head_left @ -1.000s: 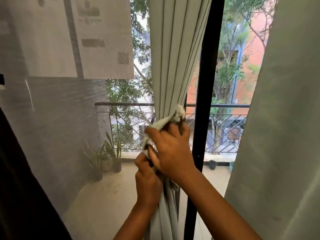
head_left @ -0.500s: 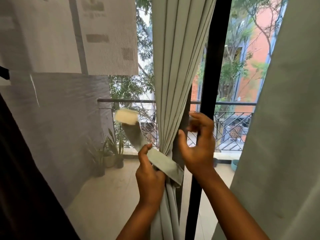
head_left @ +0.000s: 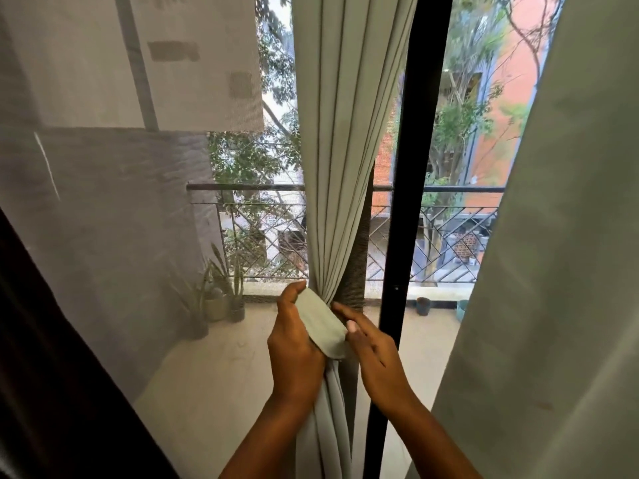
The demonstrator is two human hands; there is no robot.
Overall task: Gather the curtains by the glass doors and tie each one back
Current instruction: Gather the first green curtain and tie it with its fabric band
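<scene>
Curtain point(head_left: 340, 167): hanging bunched just left of the black door frame point(head_left: 411, 202), pinched to a waist.
Tie-back point(head_left: 323, 324): wrapping that waist, slanting down to the right.
Left hand point(head_left: 294, 350): gripping the gathered folds, thumb pressing the band.
Right hand point(head_left: 371, 350): fingers lying nearly straight, tips touching the band's end, clasping nothing.
In the way: second curtain point(head_left: 553, 271) crowding the right side.
Outside: balcony railing point(head_left: 262, 216), potted plants point(head_left: 221, 299).

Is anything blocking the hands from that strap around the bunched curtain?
Nothing visible. The left hand already holds the tie-back strap against the gathered curtain, and the right hand touches its end.
</scene>
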